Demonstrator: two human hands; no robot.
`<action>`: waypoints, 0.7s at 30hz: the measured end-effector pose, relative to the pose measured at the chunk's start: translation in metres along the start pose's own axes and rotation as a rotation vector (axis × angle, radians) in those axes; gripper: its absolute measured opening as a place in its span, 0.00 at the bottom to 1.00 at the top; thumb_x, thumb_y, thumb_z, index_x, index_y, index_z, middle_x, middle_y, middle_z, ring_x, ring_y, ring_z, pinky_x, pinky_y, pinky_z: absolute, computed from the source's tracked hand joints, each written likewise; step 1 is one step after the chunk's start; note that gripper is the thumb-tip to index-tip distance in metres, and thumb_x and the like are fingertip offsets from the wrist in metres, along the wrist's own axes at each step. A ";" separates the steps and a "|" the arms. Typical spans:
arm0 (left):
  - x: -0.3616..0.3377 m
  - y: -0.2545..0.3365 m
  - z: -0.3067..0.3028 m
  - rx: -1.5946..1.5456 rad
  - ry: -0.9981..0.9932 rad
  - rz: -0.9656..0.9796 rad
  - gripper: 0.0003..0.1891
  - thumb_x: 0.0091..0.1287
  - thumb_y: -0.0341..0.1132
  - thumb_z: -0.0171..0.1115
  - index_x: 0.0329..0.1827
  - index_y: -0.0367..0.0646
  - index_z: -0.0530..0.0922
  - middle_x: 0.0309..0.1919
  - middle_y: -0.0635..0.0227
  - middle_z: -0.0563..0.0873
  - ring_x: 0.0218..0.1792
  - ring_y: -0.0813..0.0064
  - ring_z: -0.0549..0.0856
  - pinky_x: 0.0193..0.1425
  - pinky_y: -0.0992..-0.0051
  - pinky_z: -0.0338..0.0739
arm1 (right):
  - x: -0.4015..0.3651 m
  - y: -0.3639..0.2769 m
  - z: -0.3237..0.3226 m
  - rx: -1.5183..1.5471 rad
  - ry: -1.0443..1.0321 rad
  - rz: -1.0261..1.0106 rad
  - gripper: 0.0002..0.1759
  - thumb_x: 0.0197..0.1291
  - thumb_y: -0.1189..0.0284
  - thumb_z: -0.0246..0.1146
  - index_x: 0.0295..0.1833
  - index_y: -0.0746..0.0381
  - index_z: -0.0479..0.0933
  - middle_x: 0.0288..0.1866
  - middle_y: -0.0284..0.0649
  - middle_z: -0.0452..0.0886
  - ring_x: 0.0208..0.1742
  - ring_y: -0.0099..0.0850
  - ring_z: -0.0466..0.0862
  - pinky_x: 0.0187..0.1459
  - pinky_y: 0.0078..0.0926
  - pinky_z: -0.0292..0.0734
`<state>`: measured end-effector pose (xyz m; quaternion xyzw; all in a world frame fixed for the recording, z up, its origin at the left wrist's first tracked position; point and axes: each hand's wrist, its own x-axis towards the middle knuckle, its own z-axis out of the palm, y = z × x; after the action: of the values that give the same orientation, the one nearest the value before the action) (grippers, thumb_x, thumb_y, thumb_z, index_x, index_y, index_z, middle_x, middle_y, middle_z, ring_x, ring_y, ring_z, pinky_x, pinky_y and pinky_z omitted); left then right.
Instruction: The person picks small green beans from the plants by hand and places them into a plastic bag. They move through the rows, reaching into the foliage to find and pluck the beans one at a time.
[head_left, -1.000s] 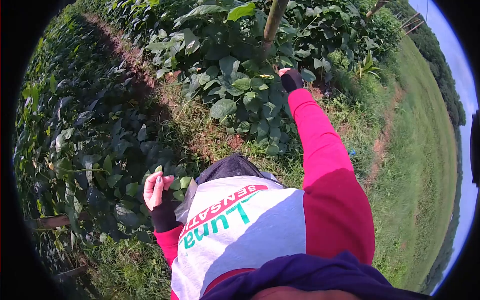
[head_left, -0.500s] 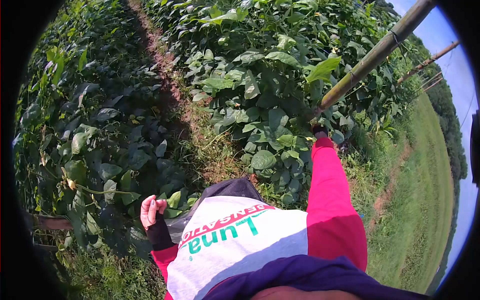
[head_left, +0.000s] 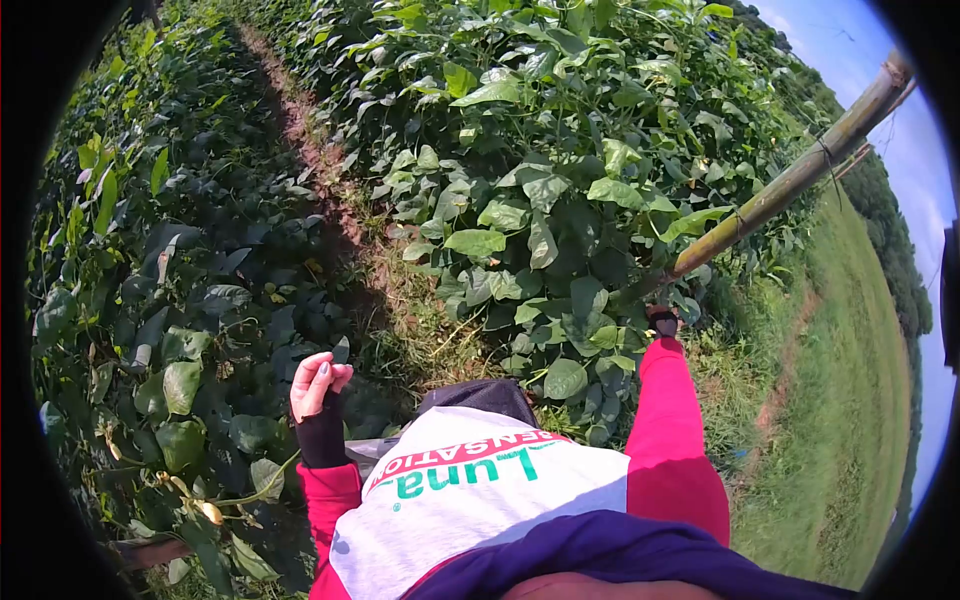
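Observation:
My left hand (head_left: 318, 384) is raised beside my waist on the left, fingers curled in with the thumb against them; the palm side is hidden, so I cannot tell whether anything is in it. A small dark leaf (head_left: 341, 350) shows right by its fingertips. My right arm reaches forward, and my right hand (head_left: 663, 320), in a black cuff, is at the leaves close to the lower end of a bamboo pole (head_left: 775, 200). Its fingers are largely hidden. Climbing bean-like plants (head_left: 565, 235) with broad green leaves stand in front of that hand.
A narrow dirt path (head_left: 315, 160) runs between two leafy rows. At lower left, pale yellowish pods or buds (head_left: 208, 511) hang on a stem near a wooden post (head_left: 150, 553). Black fabric (head_left: 485, 398) bulges at my waist. A grassy strip (head_left: 830, 400) lies to the right.
The view has shifted, with the bamboo pole now further right and lower. My left hand has risen and its fingers are drawn closer together. My right hand remains by the pole's lower end.

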<state>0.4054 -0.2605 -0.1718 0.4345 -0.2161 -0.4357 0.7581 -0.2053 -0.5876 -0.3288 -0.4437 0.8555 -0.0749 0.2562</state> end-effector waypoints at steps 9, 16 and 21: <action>0.081 0.003 0.027 0.007 -0.140 0.047 0.08 0.70 0.28 0.59 0.49 0.37 0.79 0.35 0.62 0.87 0.40 0.71 0.87 0.53 0.69 0.81 | 0.003 0.033 0.027 0.286 0.130 -0.116 0.16 0.67 0.65 0.58 0.55 0.60 0.81 0.50 0.37 0.85 0.50 0.34 0.82 0.53 0.32 0.75; 0.142 -0.018 0.025 -0.026 -0.144 0.042 0.09 0.70 0.29 0.58 0.50 0.36 0.79 0.36 0.62 0.87 0.41 0.72 0.86 0.55 0.69 0.81 | 0.005 0.063 0.041 0.626 0.203 -0.311 0.15 0.66 0.67 0.59 0.54 0.61 0.81 0.49 0.37 0.85 0.50 0.32 0.82 0.52 0.31 0.74; 0.179 -0.042 0.026 -0.039 -0.143 0.002 0.09 0.70 0.29 0.59 0.50 0.37 0.79 0.36 0.62 0.87 0.41 0.71 0.87 0.54 0.68 0.82 | 0.012 0.057 0.034 0.715 0.412 -0.242 0.14 0.63 0.73 0.64 0.52 0.65 0.80 0.47 0.39 0.84 0.46 0.29 0.81 0.50 0.28 0.74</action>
<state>0.4619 -0.4343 -0.2026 0.3873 -0.2618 -0.4689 0.7494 -0.2349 -0.5596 -0.3822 -0.3997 0.7510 -0.4831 0.2069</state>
